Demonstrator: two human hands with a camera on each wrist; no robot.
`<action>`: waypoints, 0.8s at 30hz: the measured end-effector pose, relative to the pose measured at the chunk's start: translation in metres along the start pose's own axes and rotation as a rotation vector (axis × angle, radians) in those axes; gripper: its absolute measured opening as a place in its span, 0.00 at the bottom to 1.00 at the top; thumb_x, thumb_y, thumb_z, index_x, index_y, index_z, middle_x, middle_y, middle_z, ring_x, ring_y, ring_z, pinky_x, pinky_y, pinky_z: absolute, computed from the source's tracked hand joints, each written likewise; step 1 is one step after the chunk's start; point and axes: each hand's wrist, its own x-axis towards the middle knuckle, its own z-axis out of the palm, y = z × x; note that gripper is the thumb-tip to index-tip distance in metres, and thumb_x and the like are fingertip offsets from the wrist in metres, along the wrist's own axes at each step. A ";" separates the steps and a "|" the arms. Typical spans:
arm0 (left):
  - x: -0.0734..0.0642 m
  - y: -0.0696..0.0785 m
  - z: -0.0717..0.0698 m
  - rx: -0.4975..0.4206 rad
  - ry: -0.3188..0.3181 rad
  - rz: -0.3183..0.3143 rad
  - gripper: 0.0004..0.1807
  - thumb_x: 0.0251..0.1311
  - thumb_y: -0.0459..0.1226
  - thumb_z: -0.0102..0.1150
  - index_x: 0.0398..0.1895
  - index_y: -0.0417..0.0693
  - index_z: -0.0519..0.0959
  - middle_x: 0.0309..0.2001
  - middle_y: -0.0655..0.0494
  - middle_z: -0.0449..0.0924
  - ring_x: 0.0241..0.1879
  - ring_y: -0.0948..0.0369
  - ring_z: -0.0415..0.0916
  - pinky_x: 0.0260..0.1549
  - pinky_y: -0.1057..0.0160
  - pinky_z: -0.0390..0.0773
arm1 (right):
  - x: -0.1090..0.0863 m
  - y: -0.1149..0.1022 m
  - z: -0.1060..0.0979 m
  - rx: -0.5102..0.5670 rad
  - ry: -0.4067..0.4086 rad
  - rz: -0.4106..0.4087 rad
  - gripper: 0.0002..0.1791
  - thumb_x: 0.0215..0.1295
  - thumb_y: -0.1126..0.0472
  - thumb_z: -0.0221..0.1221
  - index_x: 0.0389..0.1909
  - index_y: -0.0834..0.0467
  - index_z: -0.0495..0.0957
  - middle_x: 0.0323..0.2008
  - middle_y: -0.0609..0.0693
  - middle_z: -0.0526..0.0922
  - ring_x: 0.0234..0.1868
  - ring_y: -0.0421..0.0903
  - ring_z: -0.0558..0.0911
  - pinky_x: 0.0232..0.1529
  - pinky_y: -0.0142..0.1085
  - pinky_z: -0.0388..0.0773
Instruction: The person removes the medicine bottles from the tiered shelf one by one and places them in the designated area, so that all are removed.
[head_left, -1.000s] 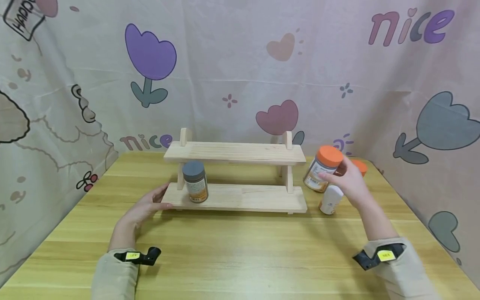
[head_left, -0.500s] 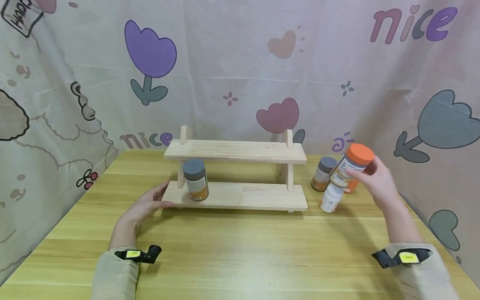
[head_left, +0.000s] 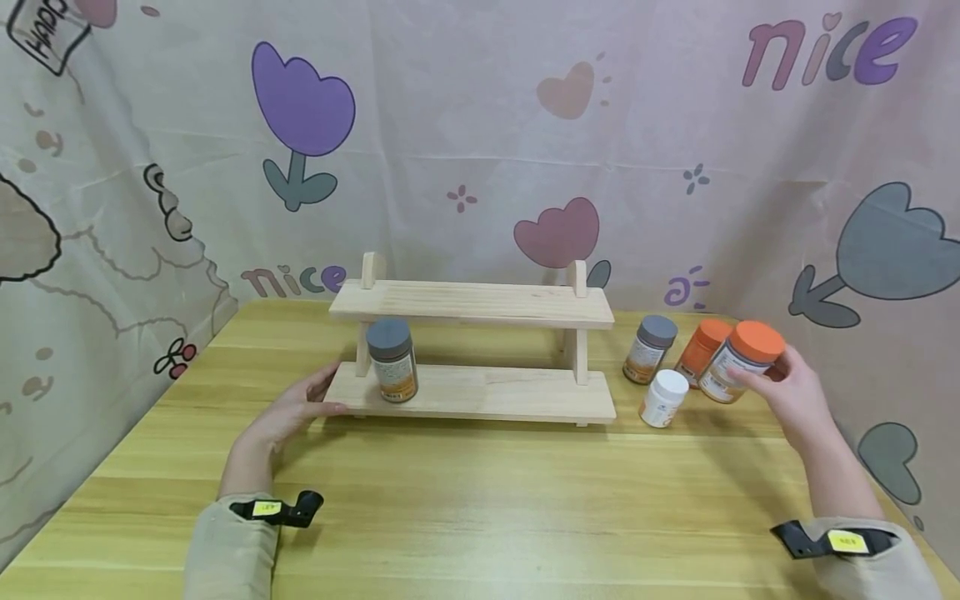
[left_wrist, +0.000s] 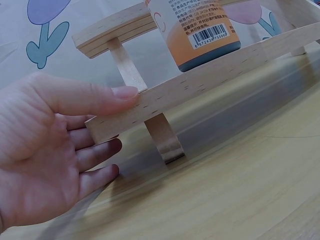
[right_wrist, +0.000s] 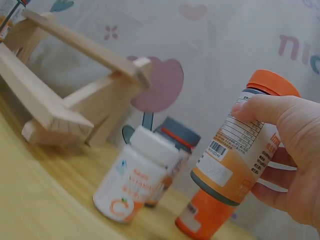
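My left hand (head_left: 288, 408) holds the left end of a two-tier wooden shelf (head_left: 487, 392), its thumb along the front edge of the lower board in the left wrist view. A grey-capped supplement bottle (head_left: 392, 362) stands upright on that board's left part. At the right of the table my right hand (head_left: 798, 392) grips an orange-capped supplement bottle (head_left: 738, 367), thumb on the label and fingers behind. It is tilted, and the right wrist view shows its base raised in front of an orange bottle (right_wrist: 200, 217).
Right of the shelf stand a white bottle (head_left: 664, 398), another grey-capped bottle (head_left: 648, 350) and the orange bottle, close together. The wooden table (head_left: 480, 508) meets a patterned cloth backdrop (head_left: 450, 125) behind the shelf.
My right hand has carried the orange-capped bottle rightward, then lower, past the white bottle. The bottles behind it have come into view. My left hand has stayed on the shelf.
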 end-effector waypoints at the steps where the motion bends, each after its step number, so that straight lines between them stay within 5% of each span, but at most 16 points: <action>1: 0.000 0.000 0.000 0.004 0.002 -0.004 0.50 0.55 0.33 0.61 0.71 0.33 0.36 0.72 0.39 0.31 0.69 0.43 0.33 0.64 0.46 0.41 | -0.001 0.004 0.000 0.000 -0.003 0.005 0.37 0.62 0.54 0.60 0.70 0.54 0.54 0.46 0.31 0.65 0.44 0.29 0.66 0.39 0.22 0.66; 11: 0.000 -0.002 -0.001 0.029 0.003 -0.002 0.50 0.55 0.33 0.61 0.71 0.33 0.36 0.72 0.38 0.32 0.69 0.42 0.33 0.65 0.44 0.41 | -0.006 0.027 0.005 -0.004 -0.045 0.040 0.35 0.61 0.54 0.60 0.64 0.61 0.57 0.43 0.32 0.65 0.41 0.29 0.66 0.36 0.19 0.67; 19: -0.001 -0.001 -0.001 0.028 0.021 -0.014 0.50 0.55 0.34 0.61 0.71 0.34 0.37 0.72 0.39 0.32 0.70 0.43 0.33 0.65 0.45 0.42 | -0.010 0.037 0.009 0.043 -0.052 0.006 0.20 0.61 0.60 0.61 0.50 0.46 0.65 0.38 0.27 0.68 0.39 0.27 0.68 0.36 0.19 0.68; 24: -0.001 -0.002 0.000 0.022 0.018 -0.003 0.50 0.55 0.33 0.61 0.71 0.33 0.37 0.72 0.38 0.32 0.69 0.43 0.33 0.65 0.45 0.42 | -0.009 0.044 0.011 0.057 -0.057 0.025 0.23 0.60 0.60 0.61 0.54 0.52 0.64 0.40 0.30 0.68 0.39 0.27 0.68 0.36 0.19 0.69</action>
